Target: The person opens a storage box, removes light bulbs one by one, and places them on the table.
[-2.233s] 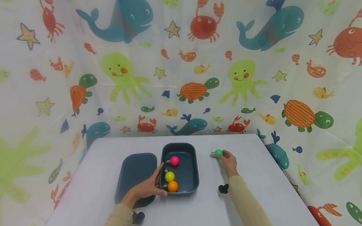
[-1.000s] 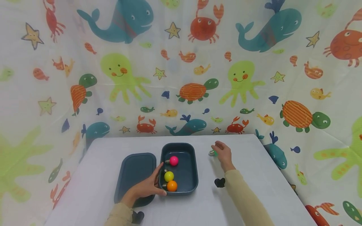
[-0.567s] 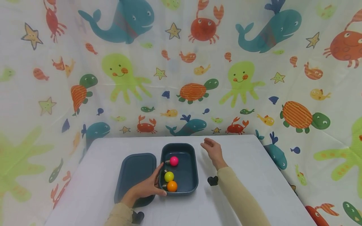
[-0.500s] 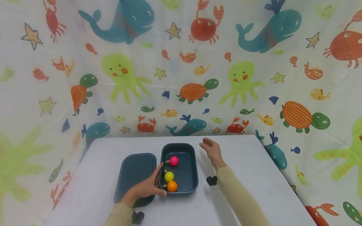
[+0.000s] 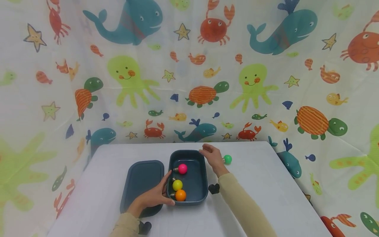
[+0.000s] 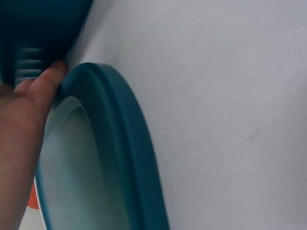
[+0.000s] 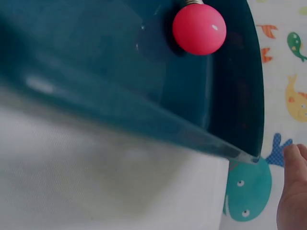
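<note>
A dark blue box (image 5: 200,197) stands on the table with three small light bulbs inside: a pink bulb (image 5: 183,169), a yellow bulb (image 5: 177,185) and an orange bulb (image 5: 180,195). My left hand (image 5: 155,196) rests against its left wall, fingers extended along the side and thumb at the near corner. Over the far right corner is my right hand (image 5: 214,159), holding nothing, its fingers loosely extended. Behind that wrist a green bulb (image 5: 227,159) lies on the table, its metal base partly hidden. The right wrist view shows the pink bulb (image 7: 199,29) beyond the box wall.
Left of the box lies a dark blue lid (image 5: 145,177), partly under my left hand and forearm. The white table (image 5: 260,197) ends at a curtain (image 5: 189,72) printed with sea animals, which hangs behind it and along both sides.
My right hand has left the green bulb, which now lies on the table, and has moved left to the box's far right corner. The left hand has stayed at the box.
</note>
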`<state>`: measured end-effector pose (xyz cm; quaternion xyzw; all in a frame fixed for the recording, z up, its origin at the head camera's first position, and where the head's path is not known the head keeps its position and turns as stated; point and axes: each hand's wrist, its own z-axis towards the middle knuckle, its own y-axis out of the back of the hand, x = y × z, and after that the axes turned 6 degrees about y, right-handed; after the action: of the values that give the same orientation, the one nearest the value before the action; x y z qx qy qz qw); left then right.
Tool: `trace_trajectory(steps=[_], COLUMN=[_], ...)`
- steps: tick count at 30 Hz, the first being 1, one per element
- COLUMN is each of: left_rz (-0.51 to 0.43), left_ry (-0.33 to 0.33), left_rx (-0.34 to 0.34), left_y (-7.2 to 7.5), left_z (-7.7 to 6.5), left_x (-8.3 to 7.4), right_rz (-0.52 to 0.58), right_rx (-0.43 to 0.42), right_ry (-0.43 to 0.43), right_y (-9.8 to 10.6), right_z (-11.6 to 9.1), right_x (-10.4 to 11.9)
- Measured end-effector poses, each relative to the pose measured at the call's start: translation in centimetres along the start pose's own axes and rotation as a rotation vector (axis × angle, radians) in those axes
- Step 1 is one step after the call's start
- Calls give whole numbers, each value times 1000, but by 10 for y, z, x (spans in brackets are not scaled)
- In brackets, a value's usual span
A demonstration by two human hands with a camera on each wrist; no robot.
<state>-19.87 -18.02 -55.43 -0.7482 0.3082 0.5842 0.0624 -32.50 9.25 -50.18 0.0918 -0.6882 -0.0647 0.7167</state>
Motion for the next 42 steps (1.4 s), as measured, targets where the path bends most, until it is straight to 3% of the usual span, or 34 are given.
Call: trace_trajectory(steps=[22,42], left_rz=[-31,-16], left_ry=[-20,-22], left_rx=[22,23], left_y=[-3,-2], left_z=[-1,-1], left_x=[-2,-3], right_rz=[-31,-58], right_rx=[82,103], right_ry=[9,17], right_y=[-30,-45], right_z=[-6,-9], right_x=[7,3])
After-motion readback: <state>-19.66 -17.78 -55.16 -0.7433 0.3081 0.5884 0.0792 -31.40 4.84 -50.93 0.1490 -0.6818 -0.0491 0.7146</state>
